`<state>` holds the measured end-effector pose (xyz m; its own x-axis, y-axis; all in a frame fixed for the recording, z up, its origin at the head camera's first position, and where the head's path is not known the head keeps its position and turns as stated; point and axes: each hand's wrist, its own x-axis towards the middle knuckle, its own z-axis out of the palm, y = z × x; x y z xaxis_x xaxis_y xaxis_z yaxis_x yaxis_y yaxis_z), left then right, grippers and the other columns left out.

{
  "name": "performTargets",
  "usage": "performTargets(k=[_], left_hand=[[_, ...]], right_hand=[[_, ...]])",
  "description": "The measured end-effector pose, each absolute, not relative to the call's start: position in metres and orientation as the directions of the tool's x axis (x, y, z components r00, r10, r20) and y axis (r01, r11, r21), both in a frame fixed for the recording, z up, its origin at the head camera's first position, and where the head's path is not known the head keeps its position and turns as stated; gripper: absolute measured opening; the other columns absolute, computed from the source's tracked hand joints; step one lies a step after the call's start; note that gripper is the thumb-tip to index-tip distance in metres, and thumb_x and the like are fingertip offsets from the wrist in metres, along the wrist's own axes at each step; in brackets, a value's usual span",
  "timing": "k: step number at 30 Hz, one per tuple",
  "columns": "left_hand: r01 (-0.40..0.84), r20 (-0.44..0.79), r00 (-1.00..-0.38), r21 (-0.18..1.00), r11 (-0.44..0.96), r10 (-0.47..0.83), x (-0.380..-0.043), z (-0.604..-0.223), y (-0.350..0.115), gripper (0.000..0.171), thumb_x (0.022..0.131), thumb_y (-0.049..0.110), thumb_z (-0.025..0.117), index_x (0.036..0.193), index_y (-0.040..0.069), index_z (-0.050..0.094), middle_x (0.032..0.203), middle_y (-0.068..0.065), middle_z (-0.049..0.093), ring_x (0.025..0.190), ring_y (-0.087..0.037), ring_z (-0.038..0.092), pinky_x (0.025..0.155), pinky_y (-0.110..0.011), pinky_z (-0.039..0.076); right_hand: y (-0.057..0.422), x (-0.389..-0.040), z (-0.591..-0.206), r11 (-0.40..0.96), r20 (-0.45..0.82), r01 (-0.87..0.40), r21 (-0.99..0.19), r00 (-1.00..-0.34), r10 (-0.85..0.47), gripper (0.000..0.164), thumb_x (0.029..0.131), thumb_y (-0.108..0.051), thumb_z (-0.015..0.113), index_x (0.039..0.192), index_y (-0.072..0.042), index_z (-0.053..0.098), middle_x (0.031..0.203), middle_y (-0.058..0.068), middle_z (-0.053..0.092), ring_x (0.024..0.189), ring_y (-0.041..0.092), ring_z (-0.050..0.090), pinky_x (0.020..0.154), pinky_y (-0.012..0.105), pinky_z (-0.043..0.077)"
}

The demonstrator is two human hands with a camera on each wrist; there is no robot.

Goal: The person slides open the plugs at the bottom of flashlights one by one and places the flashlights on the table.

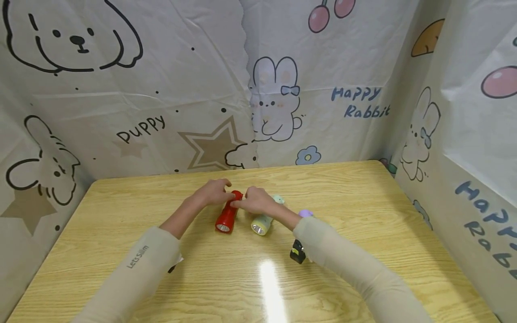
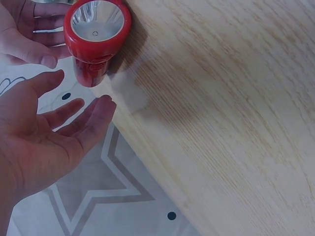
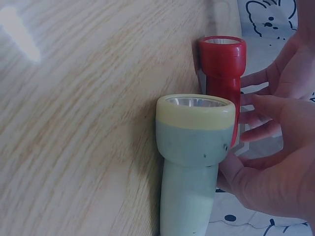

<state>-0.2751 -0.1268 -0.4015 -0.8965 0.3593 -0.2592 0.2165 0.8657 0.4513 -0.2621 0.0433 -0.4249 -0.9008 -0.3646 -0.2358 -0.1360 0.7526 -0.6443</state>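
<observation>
A red flashlight (image 1: 227, 217) lies on the wooden table, its lens end toward me. My left hand (image 1: 212, 192) is at its left, near the tail end. In the left wrist view the left hand (image 2: 54, 132) has its fingers spread, with nothing in the palm. From the other side my right hand (image 1: 257, 200) reaches to the red body, fingertips right at it. Its fingers look extended in the left wrist view. Close to the right hand lies a pale green flashlight (image 3: 189, 147) with a cream-yellow head, partly hidden under that hand in the head view.
A purple object (image 1: 305, 213) shows partly behind the right forearm. Beside the right sleeve sits a black object (image 1: 297, 252) with a yellow-green mark. A small dark item (image 1: 172, 268) peeks out by the left sleeve. Printed cloth (image 1: 202, 89) hangs behind the table's back edge.
</observation>
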Motion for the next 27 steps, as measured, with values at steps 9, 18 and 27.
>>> performTargets(k=[9, 18, 27], left_hand=[[0.230, -0.244, -0.900, 0.439, 0.868, 0.362, -0.2748, -0.4063, -0.1308, 0.050, 0.100, 0.024, 0.057, 0.136, -0.010, 0.050, 0.133, -0.027, 0.056, 0.115, -0.036, 0.057, 0.099, -0.051, 0.046], [0.201, -0.260, -0.904, 0.442, 0.874, 0.339, -0.2741, -0.4089, -0.1320, 0.051, 0.100, 0.023, 0.057, 0.138, -0.010, 0.048, 0.134, -0.027, 0.055, 0.113, -0.035, 0.056, 0.099, -0.051, 0.046], [0.196, -0.258, -0.907, 0.442, 0.875, 0.333, -0.2749, -0.4116, -0.1318, 0.051, 0.099, 0.022, 0.057, 0.138, -0.010, 0.048, 0.132, -0.026, 0.057, 0.099, -0.030, 0.055, 0.092, -0.045, 0.048]], right_hand=[[0.0401, -0.2581, -0.4231, 0.751, -0.255, -0.112, -0.650, -0.900, -0.355, 0.054, 0.093, -0.040, 0.069, 0.054, -0.016, 0.040, 0.046, -0.004, 0.036, 0.041, 0.010, 0.038, 0.041, 0.021, 0.027], [0.0367, -0.2544, -0.4233, 0.734, -0.249, -0.089, -0.674, -0.907, -0.338, 0.055, 0.090, -0.041, 0.071, 0.053, -0.016, 0.039, 0.044, -0.004, 0.039, 0.040, 0.011, 0.040, 0.040, 0.021, 0.027], [0.0339, -0.2548, -0.4253, 0.735, -0.270, -0.055, -0.676, -0.909, -0.316, 0.053, 0.089, -0.041, 0.072, 0.054, -0.017, 0.039, 0.045, -0.005, 0.037, 0.040, 0.011, 0.041, 0.040, 0.021, 0.029]])
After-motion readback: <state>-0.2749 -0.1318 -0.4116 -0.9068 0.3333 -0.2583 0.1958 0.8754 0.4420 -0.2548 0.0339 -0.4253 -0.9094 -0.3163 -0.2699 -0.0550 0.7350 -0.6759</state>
